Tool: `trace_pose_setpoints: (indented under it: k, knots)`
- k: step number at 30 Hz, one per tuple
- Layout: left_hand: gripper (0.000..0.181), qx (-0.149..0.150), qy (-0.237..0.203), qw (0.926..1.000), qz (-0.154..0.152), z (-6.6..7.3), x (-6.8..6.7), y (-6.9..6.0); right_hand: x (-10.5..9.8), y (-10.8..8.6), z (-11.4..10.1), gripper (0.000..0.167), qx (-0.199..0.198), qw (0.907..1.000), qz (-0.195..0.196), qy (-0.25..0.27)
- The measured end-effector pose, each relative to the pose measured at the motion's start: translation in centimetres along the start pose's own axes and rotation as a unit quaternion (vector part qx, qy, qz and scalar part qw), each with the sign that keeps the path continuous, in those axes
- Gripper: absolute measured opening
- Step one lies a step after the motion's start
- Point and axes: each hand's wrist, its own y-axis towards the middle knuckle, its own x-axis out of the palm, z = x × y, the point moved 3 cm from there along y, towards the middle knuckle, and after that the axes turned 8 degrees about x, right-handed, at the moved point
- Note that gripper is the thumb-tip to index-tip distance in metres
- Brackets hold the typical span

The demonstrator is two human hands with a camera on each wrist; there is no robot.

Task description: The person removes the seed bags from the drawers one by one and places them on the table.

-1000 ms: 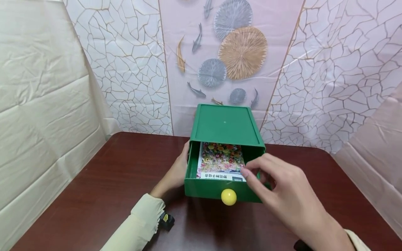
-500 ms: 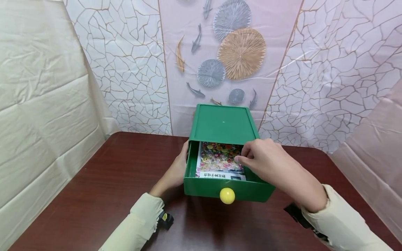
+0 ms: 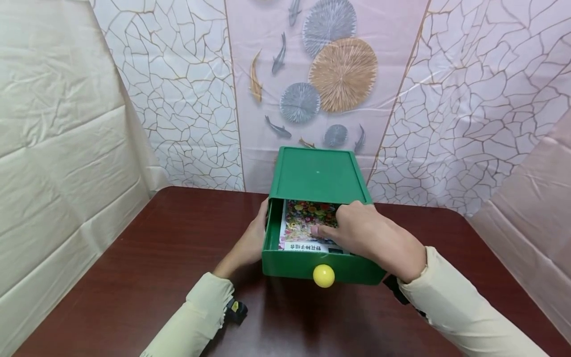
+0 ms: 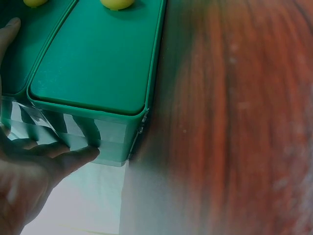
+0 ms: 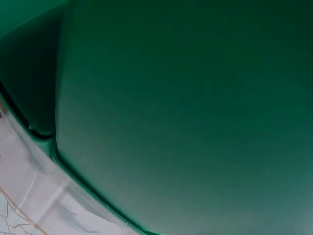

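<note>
A green drawer unit [image 3: 318,171] stands on the table, its top drawer [image 3: 290,264] pulled out by a yellow knob's [image 3: 323,275] side. Inside lies a flower-printed packet [image 3: 298,218] with a white label strip. My right hand [image 3: 372,235] reaches into the drawer from the right, thumb over the packet; its other fingers are hidden, so a grip cannot be made out. My left hand [image 3: 252,238] rests along the unit's left side. In the left wrist view, the left hand's fingers [image 4: 73,159] lie nearly straight against that side wall, below closed drawer fronts [image 4: 98,58].
The dark red wooden table [image 3: 178,243] surrounds the unit. A patterned cloth [image 3: 192,99] hangs close behind it, and pale cloth [image 3: 67,124] hangs at the left. Green panels [image 5: 186,122] fill most of the right wrist view.
My right hand has moved from the drawer's front right corner inward and left, over the packet, and down into the drawer. The left hand and the unit stay nearly where they were.
</note>
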Motion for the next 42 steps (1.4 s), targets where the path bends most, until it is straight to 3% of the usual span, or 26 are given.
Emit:
trace_pose_setpoints:
  k: [4, 7, 11, 18, 25, 28, 35, 42]
  knots:
    - [0.101, 0.008, -0.004, 1.0000, -0.003, 2.0, -0.3, -0.1, 0.0, 0.2, 0.0, 0.065, 0.001, 0.9999, 0.010, 0.002]
    - [0.099, 0.009, -0.002, 1.0000, -0.002, 2.4, -0.4, -0.2, -0.1, 0.4, 0.0, 0.065, 0.004, 0.9999, 0.007, 0.011]
    - [0.100, 0.006, -0.002, 1.0000, -0.001, 2.4, -0.5, -0.4, -0.1, 0.4, 0.0, 0.063, 0.004, 0.9996, 0.011, 0.027]
    - [0.103, -0.001, -0.006, 1.0000, -0.001, 2.2, -0.5, -0.5, 0.1, -0.2, 0.1, 0.063, -0.001, 0.9975, 0.053, 0.048]
    - [0.104, -0.011, 0.001, 0.9999, 0.005, -1.5, 0.4, 0.1, 0.3, -0.8, 0.6, 0.060, 0.015, 0.9971, 0.053, 0.052]
    - [0.103, -0.006, 0.006, 0.9999, 0.011, -2.0, 0.5, 0.2, 0.2, -1.0, 0.8, 0.060, 0.002, 0.9966, 0.048, 0.067]
    - [0.098, 0.000, 0.012, 0.9998, 0.016, -1.7, 0.3, 0.3, -0.9, -0.9, 1.6, 0.058, -0.034, 0.9912, -0.016, 0.127]
    - [0.098, 0.000, 0.014, 0.9998, 0.018, -1.9, 0.4, 0.3, -1.4, -0.3, 2.2, 0.051, -0.058, 0.9677, -0.112, 0.218]
